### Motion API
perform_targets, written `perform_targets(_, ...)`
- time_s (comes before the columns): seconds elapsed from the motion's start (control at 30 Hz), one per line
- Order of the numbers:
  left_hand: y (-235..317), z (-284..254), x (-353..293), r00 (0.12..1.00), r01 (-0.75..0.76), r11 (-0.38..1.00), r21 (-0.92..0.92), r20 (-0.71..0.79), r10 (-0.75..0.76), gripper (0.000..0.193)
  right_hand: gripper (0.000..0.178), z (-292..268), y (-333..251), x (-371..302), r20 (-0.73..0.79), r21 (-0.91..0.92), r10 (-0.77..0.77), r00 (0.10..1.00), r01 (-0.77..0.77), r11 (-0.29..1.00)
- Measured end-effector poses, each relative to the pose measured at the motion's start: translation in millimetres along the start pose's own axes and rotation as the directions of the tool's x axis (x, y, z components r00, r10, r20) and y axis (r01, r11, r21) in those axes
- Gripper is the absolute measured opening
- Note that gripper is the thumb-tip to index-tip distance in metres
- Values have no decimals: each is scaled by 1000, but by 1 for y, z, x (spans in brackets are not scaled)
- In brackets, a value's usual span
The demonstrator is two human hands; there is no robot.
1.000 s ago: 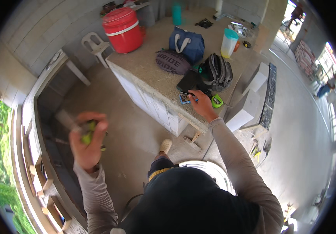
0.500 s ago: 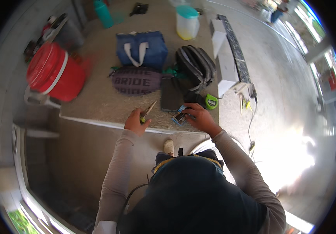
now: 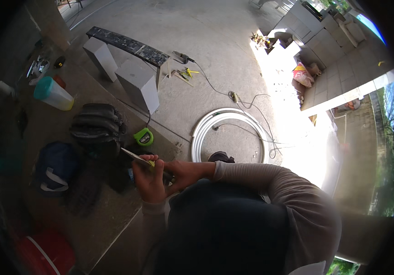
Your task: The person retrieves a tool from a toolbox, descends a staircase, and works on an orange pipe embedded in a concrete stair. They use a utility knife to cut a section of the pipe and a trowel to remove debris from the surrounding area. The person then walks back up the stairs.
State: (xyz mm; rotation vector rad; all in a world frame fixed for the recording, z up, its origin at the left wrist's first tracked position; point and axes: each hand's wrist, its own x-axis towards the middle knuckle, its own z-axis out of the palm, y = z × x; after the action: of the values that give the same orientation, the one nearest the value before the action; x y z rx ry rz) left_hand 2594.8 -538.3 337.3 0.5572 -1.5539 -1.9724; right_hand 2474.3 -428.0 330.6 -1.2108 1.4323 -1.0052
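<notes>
My left hand point(image 3: 148, 179) is closed around a pointed tool point(image 3: 135, 156) with a pale metal end and a yellow-green handle; its exact kind is hard to make out. The tip points up and left over the table. My right hand point(image 3: 183, 172) comes in from the right, against the left hand, its fingers bent and partly hidden. What it holds, if anything, cannot be seen. Just beyond the tool lies a bright green tape measure point(image 3: 144, 137). A dark backpack point(image 3: 97, 127) stands left of it. A small bluish patch shows beside my left hand.
On the shaded table point(image 3: 114, 201) are a blue bag point(image 3: 56, 165), a teal-lidded pitcher point(image 3: 54, 93) and a red cooler point(image 3: 46, 252). Pale blocks point(image 3: 138, 87) and a speckled plank point(image 3: 126, 45) stand beyond. A white pipe coil point(image 3: 198, 137) and a power cord point(image 3: 213, 81) lie on the floor.
My view has turned right, showing more floor. My hands have come together, the left still with the pointed tool. The blue-edged packet is no longer visible in my right hand.
</notes>
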Motion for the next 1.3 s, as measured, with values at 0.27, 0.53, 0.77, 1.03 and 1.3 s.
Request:
perform_targets(0.27,-51,93,63,899,48,902,429,375,-226,59,50,-98,64,-79,-394,123,69,916,-22,992)
perform_targets(0.53,-199,157,100,856,118,635,764,246,-454,67,49,-263,189,-150,-368,-28,372,852,-410,912)
perform_targets(0.77,-248,248,183,636,344,414,843,115,-763,56,37,-376,321,-225,-354,131,709,610,-718,683)
perform_targets(1.03,-412,275,384,373,858,245,450,-219,-902,35,28,-414,433,-249,-249,642,921,299,-661,388)
perform_targets(1.3,-750,299,599,200,916,72,394,-293,-935,20,30,-465,576,-167,60,870,998,25,-492,-40)
